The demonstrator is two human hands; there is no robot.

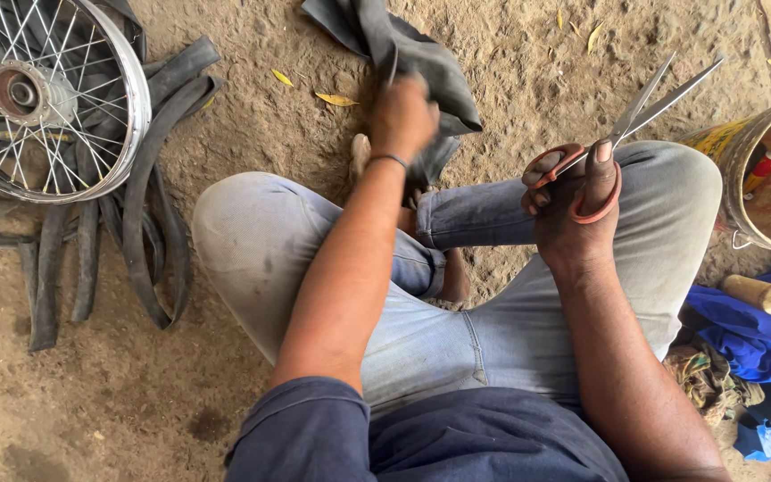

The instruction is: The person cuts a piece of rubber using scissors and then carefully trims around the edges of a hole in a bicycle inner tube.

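Observation:
I sit cross-legged on sandy ground in grey jeans. My left hand [402, 116] reaches forward and grips a piece of dark rubber inner tube [421, 54] lying on the dirt beyond my knees; the hand is blurred. My right hand [573, 205] rests over my right knee and holds a pair of scissors [635, 112] with orange-brown handles, thumb and fingers through the loops. The long metal blades stand spread apart and point up and to the right, away from the rubber.
A spoked wheel rim [46, 98] lies at the top left on black rubber tubes [145, 205]. A round tin [765, 178] with small items stands at the right, with a blue cloth [742, 330] and a brownish bottle [760, 295] below it. Dry leaves dot the sand.

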